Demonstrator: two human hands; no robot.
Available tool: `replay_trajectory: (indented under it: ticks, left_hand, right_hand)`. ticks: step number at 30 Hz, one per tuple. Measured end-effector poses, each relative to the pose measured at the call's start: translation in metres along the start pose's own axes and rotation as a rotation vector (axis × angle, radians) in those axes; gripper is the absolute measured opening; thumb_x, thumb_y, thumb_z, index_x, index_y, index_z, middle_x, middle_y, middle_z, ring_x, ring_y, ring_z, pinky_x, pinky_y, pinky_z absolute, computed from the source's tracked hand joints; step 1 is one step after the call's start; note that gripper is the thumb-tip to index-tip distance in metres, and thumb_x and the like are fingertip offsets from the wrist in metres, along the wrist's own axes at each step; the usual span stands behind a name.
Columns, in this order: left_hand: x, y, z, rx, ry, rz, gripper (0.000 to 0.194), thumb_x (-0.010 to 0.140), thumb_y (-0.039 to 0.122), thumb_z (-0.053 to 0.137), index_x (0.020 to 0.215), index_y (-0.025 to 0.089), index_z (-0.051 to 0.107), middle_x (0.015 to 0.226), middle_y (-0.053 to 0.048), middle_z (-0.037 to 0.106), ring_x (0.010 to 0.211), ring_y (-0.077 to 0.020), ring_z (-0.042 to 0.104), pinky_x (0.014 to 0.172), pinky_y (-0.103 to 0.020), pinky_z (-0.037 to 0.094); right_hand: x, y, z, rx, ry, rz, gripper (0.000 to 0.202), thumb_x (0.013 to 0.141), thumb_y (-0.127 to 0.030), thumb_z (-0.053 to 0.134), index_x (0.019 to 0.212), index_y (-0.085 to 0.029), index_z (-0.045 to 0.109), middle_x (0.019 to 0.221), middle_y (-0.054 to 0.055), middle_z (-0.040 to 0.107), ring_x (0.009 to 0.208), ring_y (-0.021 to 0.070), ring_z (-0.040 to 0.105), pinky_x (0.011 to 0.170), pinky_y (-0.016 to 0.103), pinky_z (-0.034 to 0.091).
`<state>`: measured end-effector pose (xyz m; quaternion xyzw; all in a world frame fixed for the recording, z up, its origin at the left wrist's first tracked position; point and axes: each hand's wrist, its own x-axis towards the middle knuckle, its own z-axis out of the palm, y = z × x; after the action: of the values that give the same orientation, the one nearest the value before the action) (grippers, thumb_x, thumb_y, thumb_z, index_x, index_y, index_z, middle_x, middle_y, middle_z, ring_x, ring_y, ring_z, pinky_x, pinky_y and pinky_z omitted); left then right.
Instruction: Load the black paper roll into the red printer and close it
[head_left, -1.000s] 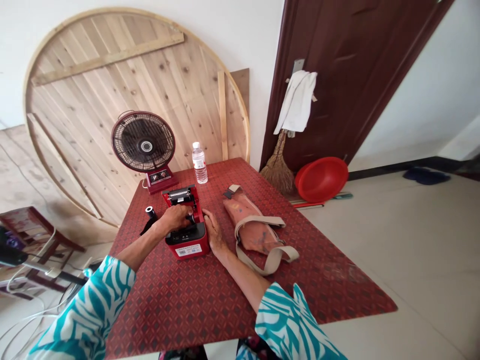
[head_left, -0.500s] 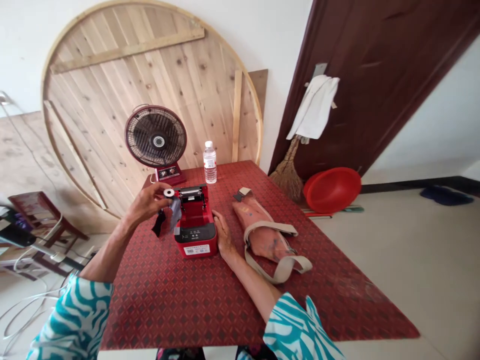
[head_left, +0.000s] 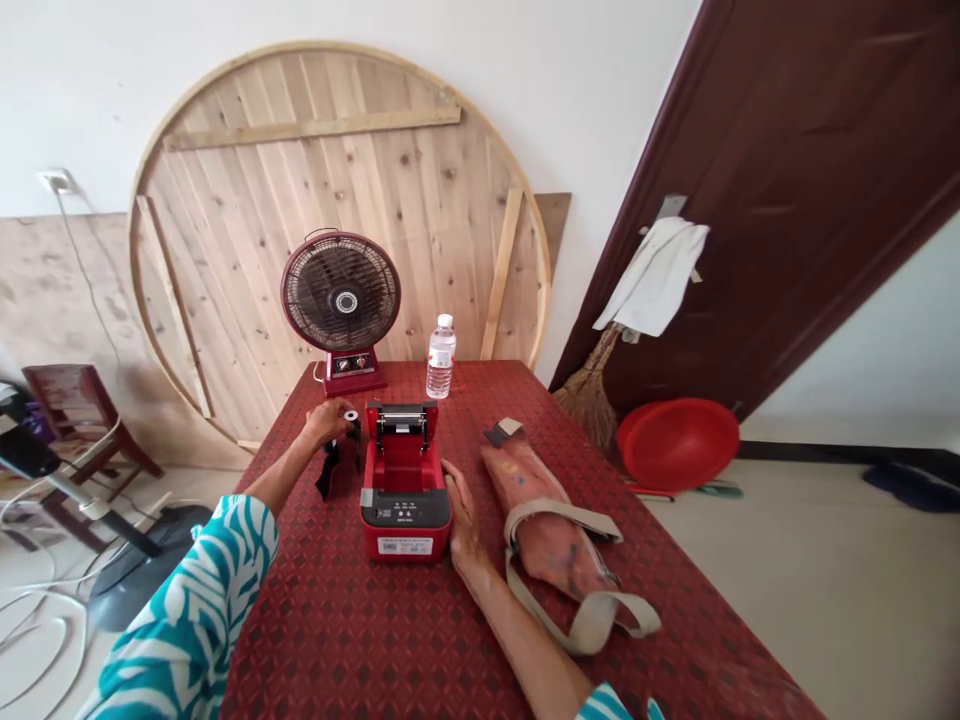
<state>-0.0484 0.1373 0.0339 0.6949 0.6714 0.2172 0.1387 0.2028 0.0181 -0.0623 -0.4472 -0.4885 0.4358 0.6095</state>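
On the patterned red table, a red and black label printer point(head_left: 407, 512) stands with its lid raised, showing its red inside. My left hand point(head_left: 328, 422) is closed around a small roll point(head_left: 351, 416) with a white end and a dark centre, to the left of the raised lid. Below that hand a black strip point(head_left: 327, 470) hangs down; whether it is joined to the roll I cannot tell. Against the printer's right side lies my right hand point(head_left: 463, 522), fingers stretched along it.
To the right lies a worn reddish-brown bag point(head_left: 544, 500) with a beige strap. A fan point(head_left: 343, 300) and a water bottle point(head_left: 441, 357) stand at the table's back. Beyond the right edge are red basins point(head_left: 679, 445) and a broom point(head_left: 589, 400).
My left hand has carried the roll away from the printer's opening, to the left. The right hand stays at the printer's side. The whole view has shifted.
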Motion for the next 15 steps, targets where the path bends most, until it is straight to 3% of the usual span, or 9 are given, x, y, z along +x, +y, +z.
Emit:
replay_trajectory:
  ticks: [5,9,12,14,15]
  left_hand:
    - [-0.002,-0.005,0.005,-0.009,-0.013,-0.040,0.026,0.062,0.019,0.068,0.088,0.022,0.067,0.098,-0.005,0.073,0.106,-0.0303,0.062,0.097,-0.046,0.037]
    - [-0.008,-0.016,0.000,-0.098,-0.028,0.004,0.040,0.068,0.026,0.064,0.108,0.020,0.063,0.112,-0.009,0.070,0.111,-0.0260,0.060,0.097,-0.039,0.042]
    - [-0.019,-0.036,0.000,-0.403,0.111,0.038,0.050,0.077,0.031,0.050,0.125,0.014,0.051,0.126,-0.014,0.062,0.116,-0.0222,0.058,0.095,-0.034,0.045]
    - [-0.028,-0.053,0.004,-0.660,0.208,0.019,0.054,0.074,0.031,0.049,0.125,0.012,0.049,0.127,-0.015,0.060,0.117,-0.0237,0.057,0.096,-0.036,0.046]
    - [-0.033,-0.060,0.006,-0.715,0.186,-0.014,0.056,0.070,0.031,0.053,0.123,0.012,0.050,0.124,-0.015,0.062,0.116,-0.0250,0.058,0.094,-0.037,0.047]
  right_hand:
    - [-0.001,-0.003,0.000,-0.005,-0.011,0.000,0.049,0.088,-0.056,0.040,0.121,-0.024,0.056,0.128,0.005,0.060,0.123,0.0229,0.050,0.104,0.038,0.037]
    - [-0.002,-0.008,0.001,0.018,-0.007,0.013,0.049,0.088,-0.054,0.042,0.122,-0.023,0.055,0.128,0.005,0.060,0.122,0.0232,0.050,0.105,0.039,0.036]
    - [-0.001,-0.010,0.002,0.029,0.007,0.005,0.048,0.087,-0.055,0.044,0.120,-0.023,0.057,0.127,0.006,0.060,0.121,0.0236,0.051,0.105,0.039,0.036]
    - [-0.001,-0.011,0.003,0.037,0.012,-0.003,0.047,0.087,-0.055,0.044,0.119,-0.023,0.058,0.125,0.006,0.062,0.120,0.0236,0.052,0.104,0.039,0.037]
    - [-0.001,-0.011,0.003,0.041,0.012,-0.005,0.047,0.087,-0.054,0.044,0.119,-0.024,0.058,0.125,0.006,0.062,0.119,0.0236,0.053,0.103,0.039,0.038]
